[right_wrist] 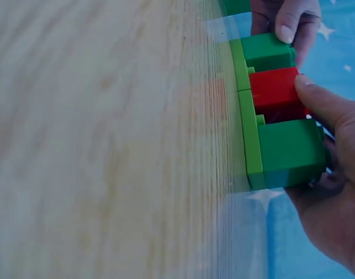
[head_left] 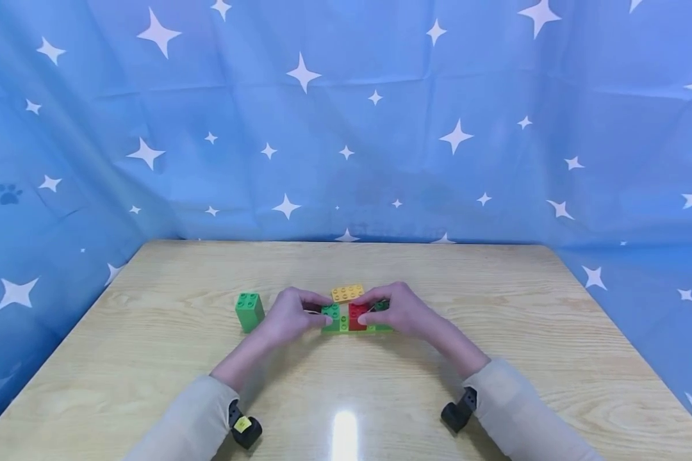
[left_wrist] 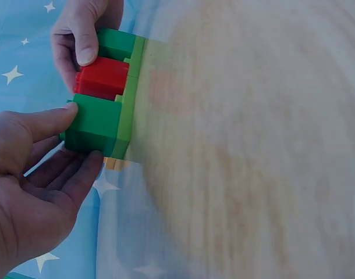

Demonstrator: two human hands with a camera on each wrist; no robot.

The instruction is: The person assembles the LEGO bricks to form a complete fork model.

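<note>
Two pinches along one left-to-right line

The flat light-green plastic base (right_wrist: 251,145), made of two pieces end to end, lies on the table with its long axis running left to right before the person. The glossy red plastic block (left_wrist: 103,77) sits mid-base, apparently straddling the seam, studded gaps on both sides. The right hand (head_left: 402,312) is nearer to it: thumb at the near upper edge, fingers reaching behind, closed narrowly around it. The left hand (head_left: 294,315) grips the boxy green plastic block (left_wrist: 91,125) at the base's left end, thumb on top, a finger at its outer side. The darker green plastic block (right_wrist: 291,152) on the right end stands under the right palm, apparently ungripped. Just beyond the base lies the yellow studded plastic brick (head_left: 347,293).
</note>
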